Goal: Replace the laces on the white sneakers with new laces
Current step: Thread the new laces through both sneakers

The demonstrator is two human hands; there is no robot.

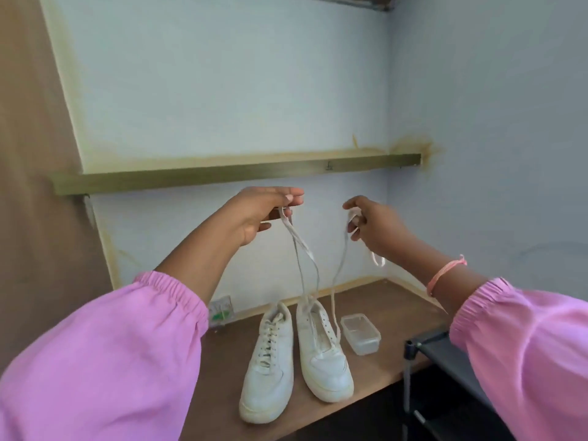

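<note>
Two white sneakers stand side by side on a brown wooden desk [397,310], toes toward me. The left sneaker [270,367] is fully laced. The right sneaker [324,354] has open eyelets, and a white lace [307,253] rises from it. My left hand [264,214] is raised high and pinches one part of that lace between thumb and fingers. My right hand [372,224] is raised beside it, with the other end of the lace wound round its fingers and a short tail hanging below the wrist.
A clear plastic box [361,334] sits just right of the right sneaker. A dark metal rack [442,354] stands at the desk's right front. A wall socket [221,311] is behind the sneakers, and a wooden shelf [235,175] runs above my hands.
</note>
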